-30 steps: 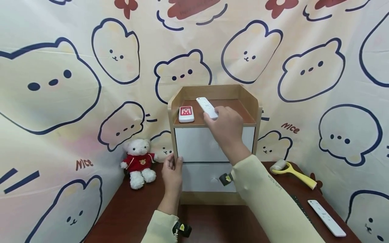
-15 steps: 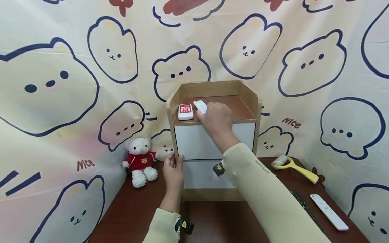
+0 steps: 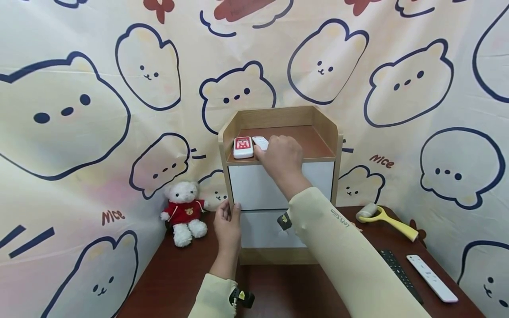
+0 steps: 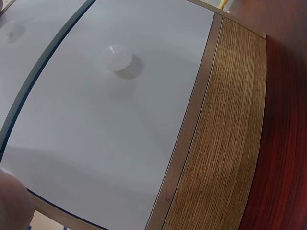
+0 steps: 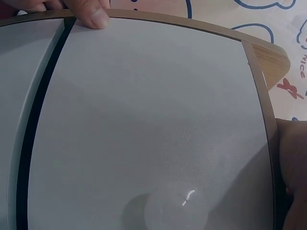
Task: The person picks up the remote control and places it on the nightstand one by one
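In the head view, a small wooden cabinet point(image 3: 274, 256) with two white drawers stands on a dark red-brown table. My right hand point(image 3: 283, 161) holds a white remote control point(image 3: 260, 142) down at the cabinet's brown top shelf, its near end hidden by the hand. Just left of the remote lies a white device with a red face point(image 3: 243, 147). My left hand point(image 3: 227, 232) grips the cabinet's left side. In the right wrist view, the left thumb point(image 5: 91, 13) presses on the front edge, with fingers behind the panel. A clear round knob point(image 4: 117, 57) shows on a drawer in the left wrist view.
A white teddy bear in a red top point(image 3: 184, 212) sits left of the cabinet. On the right lie a yellow-handled roller point(image 3: 391, 223), a black remote point(image 3: 400, 274) and another white remote point(image 3: 432, 278). A cartoon-printed cloth point(image 3: 310, 48) hangs behind.
My right hand has brought the white remote control down and left onto the shelf, beside the red-faced device. The left hand keeps its hold on the cabinet's side.
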Motion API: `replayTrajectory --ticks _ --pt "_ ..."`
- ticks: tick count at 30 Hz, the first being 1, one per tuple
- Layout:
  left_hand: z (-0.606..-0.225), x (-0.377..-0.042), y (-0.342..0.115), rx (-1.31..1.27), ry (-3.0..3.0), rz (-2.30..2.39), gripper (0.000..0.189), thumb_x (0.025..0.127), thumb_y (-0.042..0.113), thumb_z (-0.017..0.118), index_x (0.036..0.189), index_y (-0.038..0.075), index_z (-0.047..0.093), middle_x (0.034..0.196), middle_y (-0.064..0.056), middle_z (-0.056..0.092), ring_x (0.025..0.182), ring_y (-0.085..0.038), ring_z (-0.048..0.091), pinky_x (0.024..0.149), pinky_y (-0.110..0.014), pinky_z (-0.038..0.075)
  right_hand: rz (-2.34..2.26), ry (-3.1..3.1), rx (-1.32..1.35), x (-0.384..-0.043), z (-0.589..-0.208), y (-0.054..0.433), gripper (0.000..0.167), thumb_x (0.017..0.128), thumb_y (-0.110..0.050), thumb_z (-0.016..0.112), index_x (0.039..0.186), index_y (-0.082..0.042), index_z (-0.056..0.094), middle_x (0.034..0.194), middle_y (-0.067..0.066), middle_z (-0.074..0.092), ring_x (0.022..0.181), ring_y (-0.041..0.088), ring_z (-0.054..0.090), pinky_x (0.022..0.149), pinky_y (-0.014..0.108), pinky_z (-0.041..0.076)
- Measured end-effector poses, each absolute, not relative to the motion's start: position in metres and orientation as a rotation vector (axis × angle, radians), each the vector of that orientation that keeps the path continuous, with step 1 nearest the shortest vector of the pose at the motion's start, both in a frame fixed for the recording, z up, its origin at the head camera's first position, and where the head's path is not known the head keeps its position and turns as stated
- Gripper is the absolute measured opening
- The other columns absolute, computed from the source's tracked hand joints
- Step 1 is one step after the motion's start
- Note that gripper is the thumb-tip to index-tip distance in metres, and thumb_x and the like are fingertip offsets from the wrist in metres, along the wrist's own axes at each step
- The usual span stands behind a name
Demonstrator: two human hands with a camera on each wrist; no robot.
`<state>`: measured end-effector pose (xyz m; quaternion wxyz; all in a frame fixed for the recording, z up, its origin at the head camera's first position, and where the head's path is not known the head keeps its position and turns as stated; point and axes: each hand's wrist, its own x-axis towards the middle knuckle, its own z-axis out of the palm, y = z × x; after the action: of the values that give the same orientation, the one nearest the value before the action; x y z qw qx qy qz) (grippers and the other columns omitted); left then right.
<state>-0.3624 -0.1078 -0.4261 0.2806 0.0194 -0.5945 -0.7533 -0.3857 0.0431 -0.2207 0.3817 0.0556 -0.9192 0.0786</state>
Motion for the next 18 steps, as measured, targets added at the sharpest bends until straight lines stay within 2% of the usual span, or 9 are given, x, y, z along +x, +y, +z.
replayTrajectory --ticks 7,10,14,16,18 --pt "-0.427 -0.362 -0.108 0.058 -1.588 -2.023 0.044 0.109 0.017 0.070 0.149 0.005 0.058 0.156 -0.018 0.062 0.149 -0.031 0.055 0.125 -0.053 0.043 0.199 -2.334 0.157 -0.388 -0.221 0.044 0.066 0.103 -0.069 0.059 0.074 -0.011 0.069 0.061 0.002 0.054 0.060 0.020 0.054 0.048 0.028 0.033" --pt "-0.428 -0.362 -0.109 0.063 -1.581 -2.030 0.044 0.109 0.016 0.070 0.149 0.005 0.058 0.156 -0.018 0.062 0.149 -0.031 0.055 0.126 -0.052 0.043 0.232 -2.324 0.197 -0.387 -0.224 0.046 0.067 0.105 -0.069 0.054 0.078 -0.010 0.072 0.063 0.004 0.058 0.064 0.022 0.056 0.050 0.030 0.040" --pt "-0.428 -0.362 -0.110 0.059 -1.572 -2.037 0.045 0.108 0.016 0.071 0.149 0.004 0.058 0.156 -0.018 0.061 0.149 -0.031 0.055 0.126 -0.053 0.043 0.425 -2.211 0.333 -0.381 -0.235 0.056 0.058 0.109 -0.055 0.053 0.101 -0.005 0.080 0.078 0.008 0.072 0.080 0.026 0.064 0.069 0.038 0.055" --pt "-0.427 -0.362 -0.110 0.048 -1.573 -2.035 0.046 0.108 0.016 0.071 0.150 0.003 0.058 0.157 -0.019 0.061 0.150 -0.032 0.053 0.126 -0.053 0.042 0.530 -2.068 0.446 -0.376 -0.247 0.066 0.048 0.109 -0.043 0.055 0.113 -0.001 0.078 0.091 0.012 0.076 0.091 0.029 0.067 0.082 0.043 0.058" --pt "-0.426 -0.362 -0.110 0.036 -1.579 -2.028 0.047 0.108 0.016 0.072 0.150 0.002 0.057 0.158 -0.020 0.059 0.152 -0.033 0.051 0.128 -0.054 0.040 0.581 -1.900 0.563 -0.369 -0.263 0.078 0.040 0.107 -0.031 0.057 0.119 0.002 0.075 0.101 0.016 0.077 0.099 0.033 0.067 0.089 0.047 0.057"
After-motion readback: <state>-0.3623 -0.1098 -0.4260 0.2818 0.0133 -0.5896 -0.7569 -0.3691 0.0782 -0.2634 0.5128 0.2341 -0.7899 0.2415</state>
